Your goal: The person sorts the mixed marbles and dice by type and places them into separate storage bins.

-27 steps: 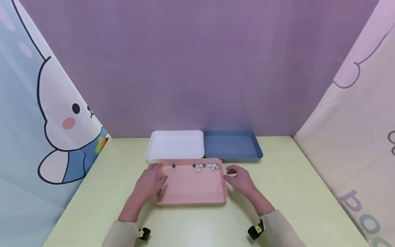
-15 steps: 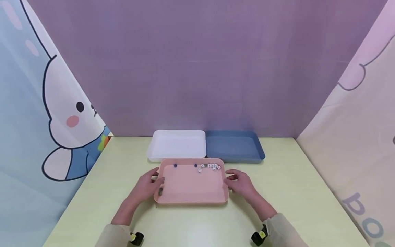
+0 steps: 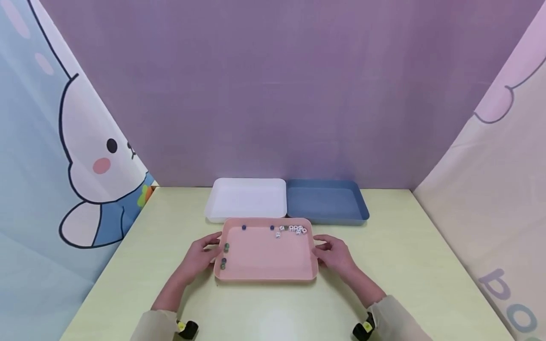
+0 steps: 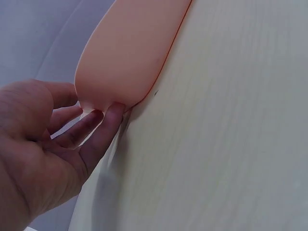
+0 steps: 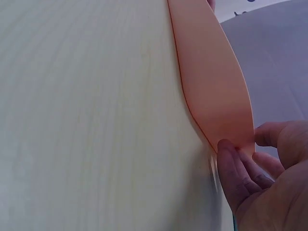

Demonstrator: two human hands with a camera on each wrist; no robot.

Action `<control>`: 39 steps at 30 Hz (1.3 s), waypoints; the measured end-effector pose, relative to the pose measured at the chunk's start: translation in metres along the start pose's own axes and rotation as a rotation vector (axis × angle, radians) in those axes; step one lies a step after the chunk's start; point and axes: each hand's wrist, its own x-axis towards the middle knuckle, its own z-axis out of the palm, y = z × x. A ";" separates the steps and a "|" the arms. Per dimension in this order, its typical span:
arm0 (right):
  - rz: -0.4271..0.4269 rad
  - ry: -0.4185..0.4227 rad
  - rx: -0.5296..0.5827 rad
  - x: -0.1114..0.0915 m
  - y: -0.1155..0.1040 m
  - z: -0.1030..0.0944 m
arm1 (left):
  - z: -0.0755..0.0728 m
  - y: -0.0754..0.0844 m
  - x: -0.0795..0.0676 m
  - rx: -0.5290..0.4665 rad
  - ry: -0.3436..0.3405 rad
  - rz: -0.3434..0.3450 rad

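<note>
Left hand and right hand grip the pink tray at opposite ends.

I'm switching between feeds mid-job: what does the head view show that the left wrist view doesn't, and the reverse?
Head only: the white tray, the blue tray, the right hand, and the white cubes and darker small pieces inside the pink tray.

Left wrist only: the palm side of the left hand, with fingertips against the pink tray's outer wall.

Both: the left hand, the pink tray and the pale tabletop.
</note>
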 end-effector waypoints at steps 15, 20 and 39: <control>0.002 0.002 -0.003 -0.001 0.005 -0.011 | 0.010 0.000 0.000 0.014 0.011 -0.014; 0.002 -0.006 0.012 -0.001 0.007 -0.019 | 0.016 0.004 0.002 -0.008 0.004 0.005; 0.026 -0.012 -0.015 0.001 0.019 -0.047 | 0.041 0.009 0.009 -0.042 -0.014 0.026</control>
